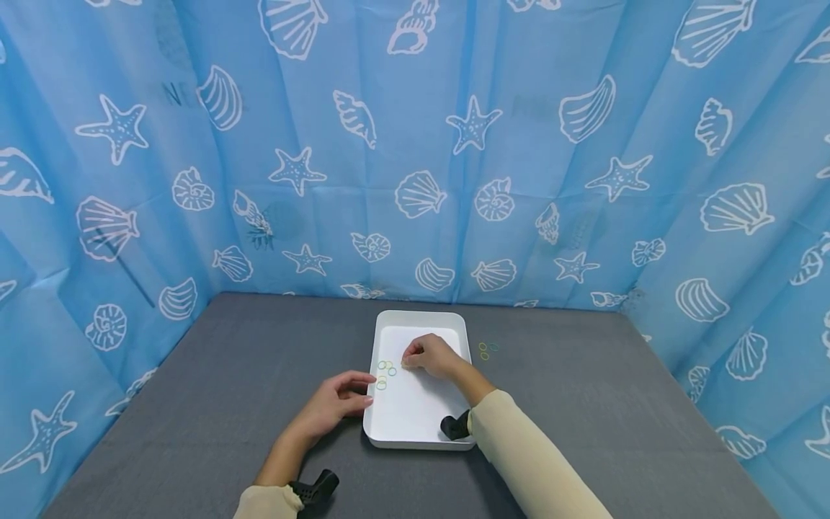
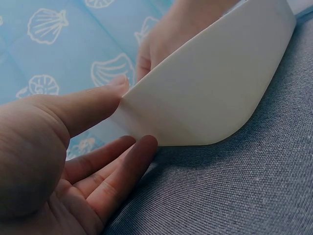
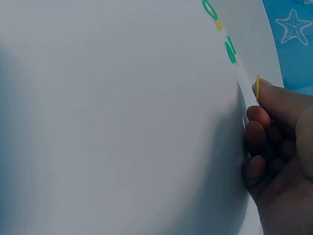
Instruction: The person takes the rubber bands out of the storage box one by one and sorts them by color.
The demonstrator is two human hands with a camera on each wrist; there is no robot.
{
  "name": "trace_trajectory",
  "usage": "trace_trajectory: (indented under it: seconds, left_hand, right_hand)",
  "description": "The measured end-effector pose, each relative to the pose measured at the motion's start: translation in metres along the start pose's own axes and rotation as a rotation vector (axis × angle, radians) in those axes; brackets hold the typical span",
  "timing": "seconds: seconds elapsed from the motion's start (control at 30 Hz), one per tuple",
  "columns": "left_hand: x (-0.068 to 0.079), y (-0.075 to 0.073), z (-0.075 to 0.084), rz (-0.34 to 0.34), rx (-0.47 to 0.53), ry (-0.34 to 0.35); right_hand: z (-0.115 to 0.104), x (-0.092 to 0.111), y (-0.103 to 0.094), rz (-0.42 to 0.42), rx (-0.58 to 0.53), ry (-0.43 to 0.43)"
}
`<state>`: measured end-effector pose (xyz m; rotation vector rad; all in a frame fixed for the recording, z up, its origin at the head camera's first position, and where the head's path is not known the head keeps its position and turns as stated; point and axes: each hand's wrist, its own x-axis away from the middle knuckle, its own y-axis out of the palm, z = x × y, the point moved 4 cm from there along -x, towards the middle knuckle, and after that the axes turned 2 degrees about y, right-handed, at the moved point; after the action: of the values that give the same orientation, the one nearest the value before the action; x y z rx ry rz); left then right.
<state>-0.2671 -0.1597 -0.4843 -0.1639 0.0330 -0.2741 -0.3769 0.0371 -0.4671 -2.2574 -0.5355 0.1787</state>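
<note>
My right hand (image 1: 436, 356) is over the white tray (image 1: 408, 418), pinching a small yellow rubber band (image 3: 258, 88) between thumb and index finger; the other fingers are curled inward. Near the tray's left wall lie several green and yellow rubber bands (image 1: 381, 385), singly or overlapping. Outside that wall is my left hand (image 1: 329, 405). Its straight thumb touches the rim, and its extended fingertips (image 2: 147, 143) rest low against the outer side, as the left wrist view shows.
A few more yellow and green rubber bands (image 1: 484, 355) lie on the grey table cloth (image 1: 558, 382), just right of the tray. Behind and around the table hangs a blue curtain (image 1: 363, 158) with white shells and starfish.
</note>
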Motion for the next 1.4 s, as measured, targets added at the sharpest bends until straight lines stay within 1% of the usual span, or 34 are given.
trace_trajectory:
  seconds: [0.07,0.2,0.33,0.5,0.6,0.73,0.9,1.07,1.27,1.4]
  left_hand:
    - [-0.003,-0.001,-0.007,0.002,-0.001,0.0]
    - [-0.003,-0.002,-0.008,0.001,-0.001,0.01]
    - [-0.003,-0.001,-0.008,-0.006,-0.002,0.021]
    - [-0.003,-0.001,-0.008,-0.007,0.002,0.007]
    - [-0.004,0.0,-0.01,-0.005,0.0,-0.004]
    - [-0.005,-0.001,-0.012,-0.002,-0.006,-0.008]
    - [-0.004,-0.001,-0.01,0.008,-0.008,-0.014]
    - [-0.002,0.0,-0.007,0.009,-0.013,-0.006]
    - [-0.003,0.0,-0.008,0.01,-0.022,0.005]
    - [-0.003,0.0,-0.008,0.013,-0.025,0.012]
  right_hand:
    - [-0.001,0.0,-0.001,0.001,-0.009,-0.003]
    - [-0.002,0.0,-0.003,0.014,-0.02,-0.015]
    - [-0.005,0.003,-0.007,0.047,-0.04,-0.036]
    - [-0.01,0.004,-0.018,0.091,-0.086,-0.028]
    - [-0.01,0.006,-0.025,0.114,-0.091,-0.023]
    - [-0.01,0.009,-0.035,0.156,-0.113,-0.052]
    - [-0.012,0.017,-0.05,0.204,-0.146,-0.075]
    - [-0.009,0.024,-0.062,0.216,-0.135,-0.076]
    - [-0.001,0.035,-0.077,0.234,-0.085,-0.074]
    - [0.007,0.04,-0.084,0.254,-0.082,-0.071]
